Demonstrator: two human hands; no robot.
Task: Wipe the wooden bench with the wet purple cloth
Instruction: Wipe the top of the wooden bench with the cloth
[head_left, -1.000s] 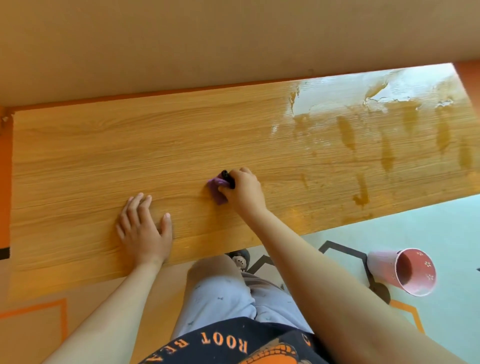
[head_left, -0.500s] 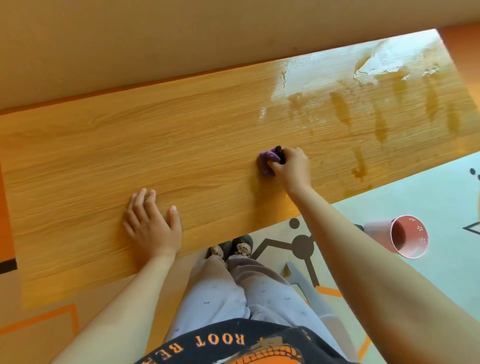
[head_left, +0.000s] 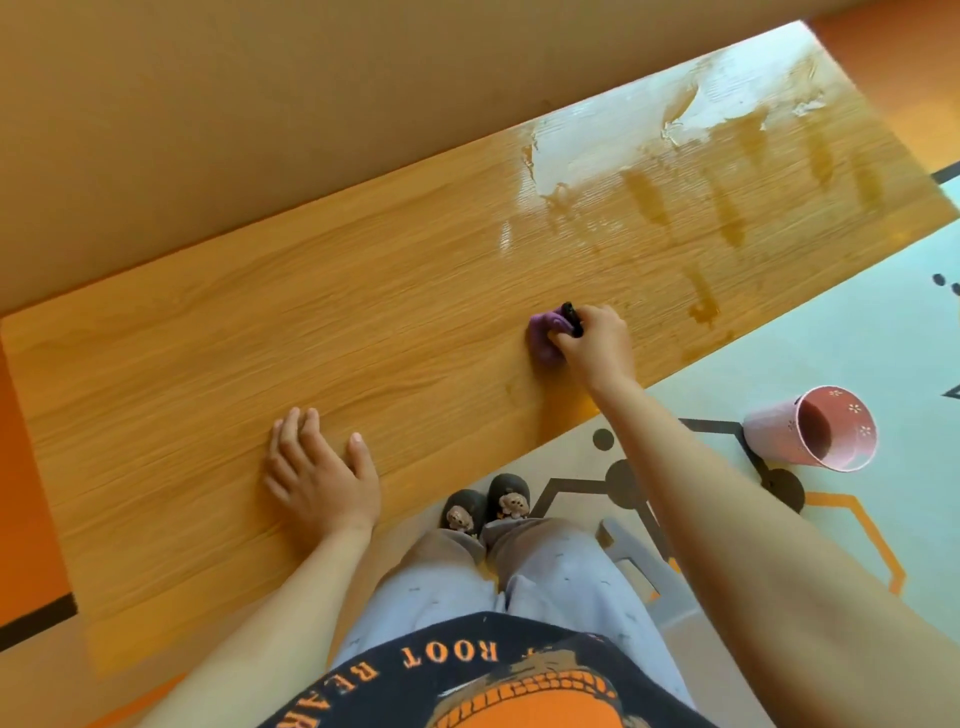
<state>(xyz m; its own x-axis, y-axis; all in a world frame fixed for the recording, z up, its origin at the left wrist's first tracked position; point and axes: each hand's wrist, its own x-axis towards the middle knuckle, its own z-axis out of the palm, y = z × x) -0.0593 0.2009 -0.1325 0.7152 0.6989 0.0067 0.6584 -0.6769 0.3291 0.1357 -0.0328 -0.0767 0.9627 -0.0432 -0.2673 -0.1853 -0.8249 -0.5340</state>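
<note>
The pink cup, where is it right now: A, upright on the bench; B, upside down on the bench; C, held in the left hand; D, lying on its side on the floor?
D: the pink cup lies tipped over on the floor to the right of the bench, its open mouth facing the camera, and neither hand touches it.
</note>
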